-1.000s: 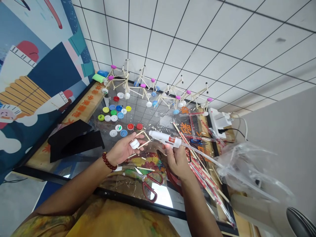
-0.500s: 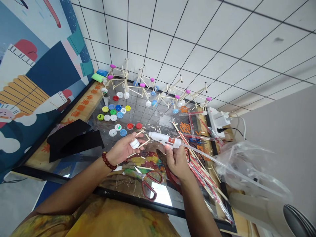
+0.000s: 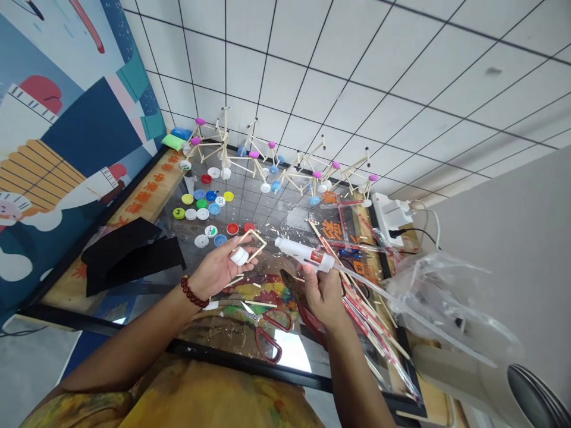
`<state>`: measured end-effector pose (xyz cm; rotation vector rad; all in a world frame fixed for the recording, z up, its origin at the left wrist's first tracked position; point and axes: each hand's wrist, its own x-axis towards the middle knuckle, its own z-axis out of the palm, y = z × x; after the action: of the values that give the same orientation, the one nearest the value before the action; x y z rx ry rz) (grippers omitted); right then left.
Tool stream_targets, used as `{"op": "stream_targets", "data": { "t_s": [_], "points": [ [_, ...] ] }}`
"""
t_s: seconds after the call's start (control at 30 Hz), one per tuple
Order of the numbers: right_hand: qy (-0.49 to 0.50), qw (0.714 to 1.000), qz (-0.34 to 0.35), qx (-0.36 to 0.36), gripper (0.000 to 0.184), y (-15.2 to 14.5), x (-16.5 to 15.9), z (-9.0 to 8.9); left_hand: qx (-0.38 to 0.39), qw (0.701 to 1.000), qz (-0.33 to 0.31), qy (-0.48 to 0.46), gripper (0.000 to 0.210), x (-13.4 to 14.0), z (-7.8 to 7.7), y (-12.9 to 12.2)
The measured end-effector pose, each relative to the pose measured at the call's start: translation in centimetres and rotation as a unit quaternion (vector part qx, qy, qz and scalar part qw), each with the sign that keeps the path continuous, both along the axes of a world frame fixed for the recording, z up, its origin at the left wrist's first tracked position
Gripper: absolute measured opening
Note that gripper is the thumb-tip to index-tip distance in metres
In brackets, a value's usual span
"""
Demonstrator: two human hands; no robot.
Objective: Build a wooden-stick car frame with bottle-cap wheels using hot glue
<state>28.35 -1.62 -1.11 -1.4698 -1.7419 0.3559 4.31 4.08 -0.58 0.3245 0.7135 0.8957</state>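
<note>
My left hand is closed on a small frame of thin wooden sticks, bent into an angular shape. A white bottle cap sits at the near end of this frame, against my fingers. My right hand grips a white hot glue gun, and a long translucent glue stick runs out of its back. The gun's nozzle points left toward the frame, a small gap apart from it. Below my hands lie open scissors with dark red handles.
Several stick figures with caps and pink pieces stand along the tiled wall. Loose coloured caps lie left of centre. Wooden sticks in plastic sleeves lie at right, near a power strip and clear bag. Black sheets lie left.
The glue gun has drawn back slightly to the right, widening the gap to the stick frame. My left hand has shifted a little left, and the frame is turned so its outline shows more.
</note>
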Motion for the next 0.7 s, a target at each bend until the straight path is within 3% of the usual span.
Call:
{"op": "stream_targets", "data": {
  "t_s": [0.2,0.7],
  "points": [
    [0.034,0.998,0.014,-0.042,0.026,-0.8,0.2,-0.3,0.008,1.0,0.004,-0.008,0.028,-0.1,0.0,0.0],
    [-0.026,1.0,-0.016,0.0,0.028,-0.8,0.2,-1.2,0.0,1.0,-0.003,-0.02,0.029,-0.1,-0.1,-0.1]
  ]
}}
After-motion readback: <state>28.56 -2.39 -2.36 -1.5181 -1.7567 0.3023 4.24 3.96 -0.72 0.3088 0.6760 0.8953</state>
